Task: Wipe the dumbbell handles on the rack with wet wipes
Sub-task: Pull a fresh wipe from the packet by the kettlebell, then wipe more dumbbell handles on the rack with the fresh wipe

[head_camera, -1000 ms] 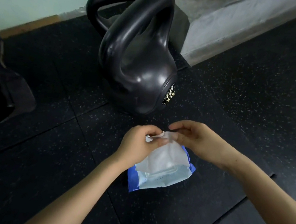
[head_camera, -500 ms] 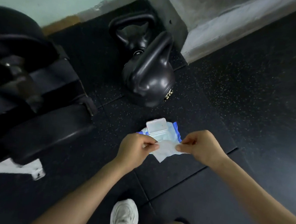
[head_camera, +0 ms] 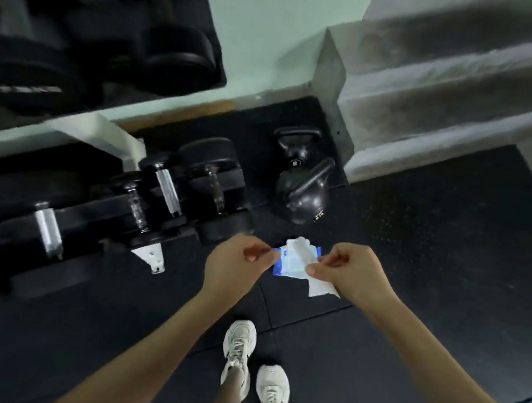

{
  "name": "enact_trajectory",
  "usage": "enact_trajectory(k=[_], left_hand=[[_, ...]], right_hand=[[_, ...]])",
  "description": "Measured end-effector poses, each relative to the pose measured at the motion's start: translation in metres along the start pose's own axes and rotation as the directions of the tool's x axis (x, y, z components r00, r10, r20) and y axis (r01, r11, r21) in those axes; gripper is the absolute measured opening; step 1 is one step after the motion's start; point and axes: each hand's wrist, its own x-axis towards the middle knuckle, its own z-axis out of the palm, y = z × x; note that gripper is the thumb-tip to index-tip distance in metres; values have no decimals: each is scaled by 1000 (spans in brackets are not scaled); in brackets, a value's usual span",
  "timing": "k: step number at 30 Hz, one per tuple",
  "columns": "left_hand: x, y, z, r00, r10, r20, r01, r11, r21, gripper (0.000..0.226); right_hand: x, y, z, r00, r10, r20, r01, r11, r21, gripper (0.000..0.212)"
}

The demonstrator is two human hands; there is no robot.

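The person stands on black speckled rubber floor mats (head_camera: 421,259) with both bare arms stretched forward and down. The right hand (head_camera: 353,276) is curled, its thumb and forefinger pinching a thin white wet wipe (head_camera: 322,287), which hangs from the fingertips as a small flap. The left hand (head_camera: 238,262) is held just to the left at the same height, fingers curled and thumb against forefinger; blur hides whether it pinches an edge of the wipe. Between the two hands shows a blue-and-white soft plastic wipes pack (head_camera: 297,263), which appears to lie on the mats below them. To the left stands a black two-tier rack with white frame parts (head_camera: 105,137). Its lower tier carries a row of black dumbbells with knurled chrome handles (head_camera: 166,191), well apart from both hands. More black dumbbells sit on the blurred upper tier (head_camera: 175,60). Beyond the pack, two glossy black kettlebells (head_camera: 303,193) stand together near the foot of grey concrete steps (head_camera: 447,90), against a pale green wall (head_camera: 266,28). A pair of white laced trainers (head_camera: 239,349) shows at the bottom.
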Motion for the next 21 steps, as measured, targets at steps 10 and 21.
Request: enact_trajectory(k=[10,21], left_hand=[[-137,13,-144,967,-239,-88,141,790,-597,9],[-214,-135,-346,876,-432,-213,128,635,-761,20]], right_hand=[[-113,-129,104,955,-285,82,292,951,-100,19],[-189,-263,340,826,-400,396,475,873,-108,13]])
